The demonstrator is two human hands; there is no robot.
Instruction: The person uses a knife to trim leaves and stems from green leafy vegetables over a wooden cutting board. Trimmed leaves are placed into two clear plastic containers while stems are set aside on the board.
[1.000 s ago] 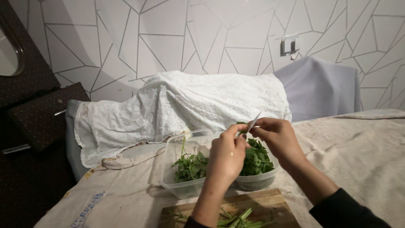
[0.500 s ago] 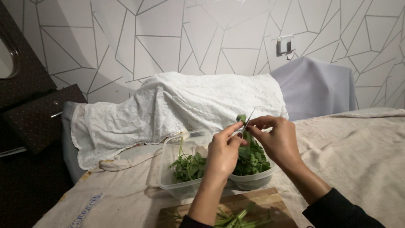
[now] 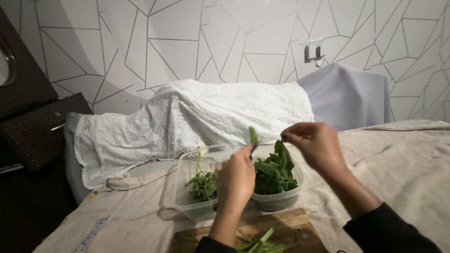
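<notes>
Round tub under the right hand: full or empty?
Full. The round tub is heaped with green leaves above its rim; the right hand pinches a leaf above it.

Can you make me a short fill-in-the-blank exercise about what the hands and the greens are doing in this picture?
1. The left hand pinches a green ____ that stands up above its fingers.
2. The right hand holds a green leaf over the round clear plastic ____.
3. Loose green stems lie on the ____ cutting board.
4. A crumpled ____ cloth covers the bulky shape behind the containers.

Missing words: stem; bowl; wooden; white
</notes>
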